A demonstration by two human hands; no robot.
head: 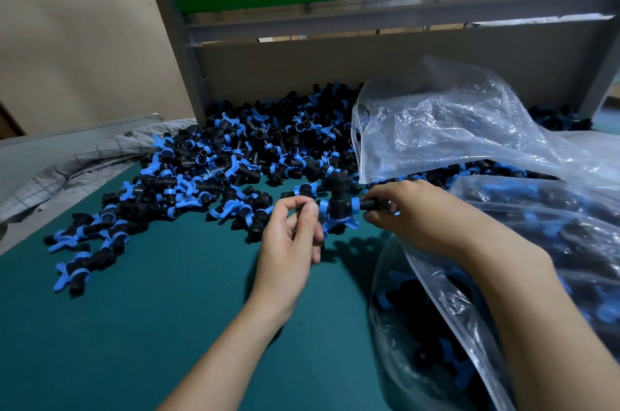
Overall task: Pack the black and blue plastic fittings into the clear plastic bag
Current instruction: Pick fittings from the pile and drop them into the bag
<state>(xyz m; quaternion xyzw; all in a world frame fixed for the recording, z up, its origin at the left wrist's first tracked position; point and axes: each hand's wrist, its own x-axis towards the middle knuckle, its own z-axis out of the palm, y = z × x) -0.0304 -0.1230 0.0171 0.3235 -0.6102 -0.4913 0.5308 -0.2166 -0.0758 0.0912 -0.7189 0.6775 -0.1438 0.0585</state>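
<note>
Black and blue fitting (338, 207), a T-shaped piece with blue collars and a blue winged handle, is held just above the green mat (134, 326) at the middle of the frame and is gripped at both ends. Its left stub is pinched between thumb and forefinger of the left hand (290, 242), whose other fingers are loosely curled below. Its right stub is enclosed by the curled fingers of the right hand (412, 212). Just to its right, in the lower right, the clear plastic bag (419, 326) is seen partly filled with fittings, its rim running alongside the right forearm. A second bag (453, 128) is slumped at the upper right over the loose pile of fittings (218, 169), which is spread from the centre toward the mat's left edge. Bare mat is left open in the lower left. A grey cloth (84, 158) is bunched along the mat's left edge, and a grey board (335, 64) closes off the back.
</note>
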